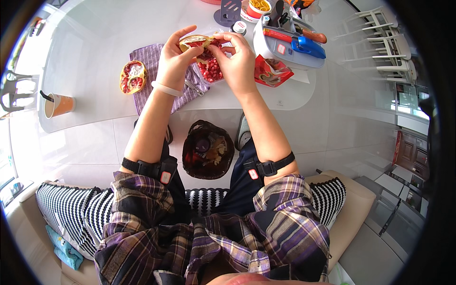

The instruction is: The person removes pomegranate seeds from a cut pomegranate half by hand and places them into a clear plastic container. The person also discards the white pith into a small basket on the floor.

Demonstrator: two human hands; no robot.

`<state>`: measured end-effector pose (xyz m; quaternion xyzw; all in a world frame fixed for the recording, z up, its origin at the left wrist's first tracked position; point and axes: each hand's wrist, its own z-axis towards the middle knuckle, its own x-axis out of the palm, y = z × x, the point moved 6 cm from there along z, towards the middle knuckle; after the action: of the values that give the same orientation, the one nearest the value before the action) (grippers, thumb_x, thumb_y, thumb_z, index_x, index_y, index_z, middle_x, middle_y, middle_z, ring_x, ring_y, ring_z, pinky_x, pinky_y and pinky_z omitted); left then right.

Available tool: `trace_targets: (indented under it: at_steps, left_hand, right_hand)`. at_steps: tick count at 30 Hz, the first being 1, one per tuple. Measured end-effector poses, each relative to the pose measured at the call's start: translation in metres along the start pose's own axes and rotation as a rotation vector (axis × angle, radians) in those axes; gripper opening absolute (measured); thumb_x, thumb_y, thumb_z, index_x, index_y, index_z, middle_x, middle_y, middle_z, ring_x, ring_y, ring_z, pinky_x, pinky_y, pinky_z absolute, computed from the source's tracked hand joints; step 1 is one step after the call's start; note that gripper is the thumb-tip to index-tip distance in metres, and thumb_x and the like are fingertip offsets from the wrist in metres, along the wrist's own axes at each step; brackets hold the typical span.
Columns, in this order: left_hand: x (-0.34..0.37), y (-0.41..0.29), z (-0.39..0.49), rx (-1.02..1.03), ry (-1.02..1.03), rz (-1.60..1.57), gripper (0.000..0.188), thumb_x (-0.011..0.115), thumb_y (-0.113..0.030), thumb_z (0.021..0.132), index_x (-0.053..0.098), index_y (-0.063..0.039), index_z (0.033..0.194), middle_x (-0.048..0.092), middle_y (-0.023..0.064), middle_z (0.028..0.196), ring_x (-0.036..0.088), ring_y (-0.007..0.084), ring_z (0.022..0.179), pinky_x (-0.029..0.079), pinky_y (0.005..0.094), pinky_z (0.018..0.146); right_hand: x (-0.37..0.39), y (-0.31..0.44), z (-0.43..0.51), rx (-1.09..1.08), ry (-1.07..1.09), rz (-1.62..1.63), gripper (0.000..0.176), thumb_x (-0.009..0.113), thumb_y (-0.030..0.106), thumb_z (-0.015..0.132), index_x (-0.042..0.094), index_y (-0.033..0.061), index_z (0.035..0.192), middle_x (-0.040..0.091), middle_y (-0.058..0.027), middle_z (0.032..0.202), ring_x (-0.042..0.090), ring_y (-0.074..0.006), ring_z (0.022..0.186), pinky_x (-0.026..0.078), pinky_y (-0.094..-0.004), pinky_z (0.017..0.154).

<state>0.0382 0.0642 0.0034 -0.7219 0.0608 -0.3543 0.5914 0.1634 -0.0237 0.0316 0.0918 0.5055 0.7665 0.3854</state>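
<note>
Between my two hands is a piece of pomegranate (194, 42), its yellow rind and red seeds showing. My left hand (175, 53) grips the rind from the left. The fingers of my right hand (236, 53) pinch the seeded side. Just below the fruit stands a clear plastic container (210, 81) with loose red pomegranate seeds (211, 70) in it, partly covered by my hands. A cut pomegranate half (133, 77) lies cut side up at the left edge of a purple striped cloth (151, 60). On the cloth, by my left wrist, rests a small metal tool (194, 87).
An open red packet (272, 71) lies right of my right hand, before a grey storage caddy (285, 58) bearing a blue stapler-like tool (308, 47). A paper cup (60, 105) with a straw stands at left. Between my feet sits a lined waste bin (208, 172) holding scraps.
</note>
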Motion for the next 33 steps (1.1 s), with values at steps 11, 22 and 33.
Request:
trace_targets:
  at_steps: [11, 22, 33]
  left_hand:
    - [-0.0011, 0.0038, 0.0002, 0.033, -0.015, 0.064, 0.052, 0.064, 0.005, 0.087, 0.048, 0.005, 0.136, 0.066, 0.0157, 0.114, 0.067, 0.0188, 0.1, 0.06, 0.0299, 0.082]
    - [-0.0042, 0.0029, -0.0015, -0.014, -0.06, 0.011, 0.055, 0.067, 0.002, 0.087, 0.047, 0.004, 0.138, 0.068, 0.0152, 0.108, 0.069, 0.0194, 0.094, 0.061, 0.0304, 0.077]
    - [-0.0028, 0.0034, -0.0026, -0.02, -0.055, -0.035, 0.059, 0.07, 0.004, 0.083, 0.046, 0.004, 0.137, 0.067, 0.0151, 0.106, 0.07, 0.0195, 0.091, 0.062, 0.0305, 0.077]
  right_hand:
    - [0.0007, 0.006, -0.0019, -0.038, 0.008, -0.114, 0.023, 0.077, -0.002, 0.079, 0.064, -0.0013, 0.097, 0.066, -0.009, 0.096, 0.07, -0.0179, 0.081, 0.06, -0.0274, 0.07]
    - [0.0013, -0.0005, 0.0012, -0.051, 0.064, 0.105, 0.021, 0.072, -0.006, 0.082, 0.06, -0.0024, 0.098, 0.061, -0.0083, 0.099, 0.067, -0.0156, 0.084, 0.06, -0.027, 0.073]
    - [0.0004, 0.0011, 0.0011, -0.159, 0.054, -0.043, 0.019, 0.072, -0.007, 0.08, 0.06, -0.0018, 0.094, 0.063, -0.009, 0.097, 0.068, -0.0176, 0.086, 0.061, -0.0288, 0.075]
